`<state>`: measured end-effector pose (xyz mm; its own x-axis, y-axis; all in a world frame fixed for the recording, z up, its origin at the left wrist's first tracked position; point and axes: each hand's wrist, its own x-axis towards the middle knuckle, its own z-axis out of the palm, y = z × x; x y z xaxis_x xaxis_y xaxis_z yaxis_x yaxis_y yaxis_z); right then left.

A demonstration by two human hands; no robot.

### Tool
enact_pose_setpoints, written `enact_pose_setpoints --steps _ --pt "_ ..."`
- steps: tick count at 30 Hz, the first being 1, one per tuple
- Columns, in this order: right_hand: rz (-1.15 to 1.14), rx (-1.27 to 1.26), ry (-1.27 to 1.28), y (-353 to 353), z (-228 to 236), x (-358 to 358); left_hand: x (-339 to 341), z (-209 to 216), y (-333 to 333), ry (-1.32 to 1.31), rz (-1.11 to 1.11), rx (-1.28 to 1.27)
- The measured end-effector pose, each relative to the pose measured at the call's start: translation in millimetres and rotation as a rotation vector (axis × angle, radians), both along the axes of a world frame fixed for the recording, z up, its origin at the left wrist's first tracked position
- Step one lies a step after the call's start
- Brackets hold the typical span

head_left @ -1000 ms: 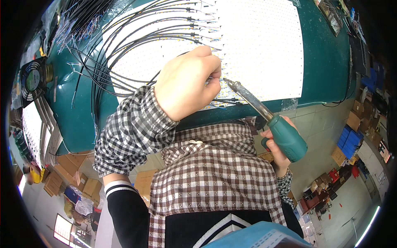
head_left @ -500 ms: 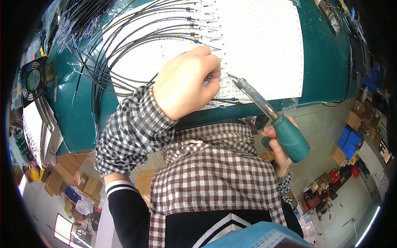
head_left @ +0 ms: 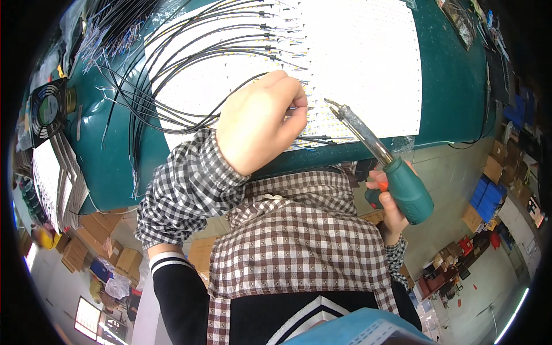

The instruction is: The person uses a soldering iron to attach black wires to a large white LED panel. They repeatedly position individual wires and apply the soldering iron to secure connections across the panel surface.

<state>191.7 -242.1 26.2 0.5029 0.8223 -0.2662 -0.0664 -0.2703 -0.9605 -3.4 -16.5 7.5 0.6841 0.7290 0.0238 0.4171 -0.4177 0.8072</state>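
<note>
My right hand point(head_left: 393, 208) grips a green pistol-shaped soldering iron point(head_left: 409, 192). Its metal tip point(head_left: 333, 106) points up and left, just above a white LED strip board point(head_left: 368, 63). Over the same board, my left hand point(head_left: 256, 123) is closed in a pinch, its fingertips a short way left of the iron's tip. A thin wire end seems to stick out of the pinch, mostly hidden by the fingers. Several black cables point(head_left: 213, 54) with thin coloured wire ends lie in a row along the board, and some pass under my left wrist.
The board lies on a green table point(head_left: 106, 167). At the far left are a bundle of loose wires point(head_left: 112, 34), a small fan point(head_left: 47, 112) and a stack of white boards point(head_left: 54, 178). Cardboard boxes point(head_left: 129, 261) and blue bins point(head_left: 486, 195) stand on the floor around.
The soldering iron has moved slightly right, its tip farther from my left fingertips. My left hand has shifted a little downward, still pinching. A cable above it shows more.
</note>
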Motion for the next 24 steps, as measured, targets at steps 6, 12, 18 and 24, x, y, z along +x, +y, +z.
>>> enact_pose_setpoints --steps 6,12,18,24 --pt "0.035 -0.010 -0.017 0.3 0.5 2.3 3.3 -2.9 -4.0 -0.020 0.016 0.059" --pt "0.061 0.000 -0.042 -4.8 -3.4 3.9 4.2 -6.0 -7.7 -0.014 0.039 0.126" --pt "0.133 0.053 -0.138 -1.9 -4.2 5.4 4.0 -6.4 -8.0 -0.032 0.036 0.130" --pt "0.128 0.058 -0.158 -2.6 -5.2 4.5 4.0 -9.9 -8.0 -0.127 0.066 0.086"
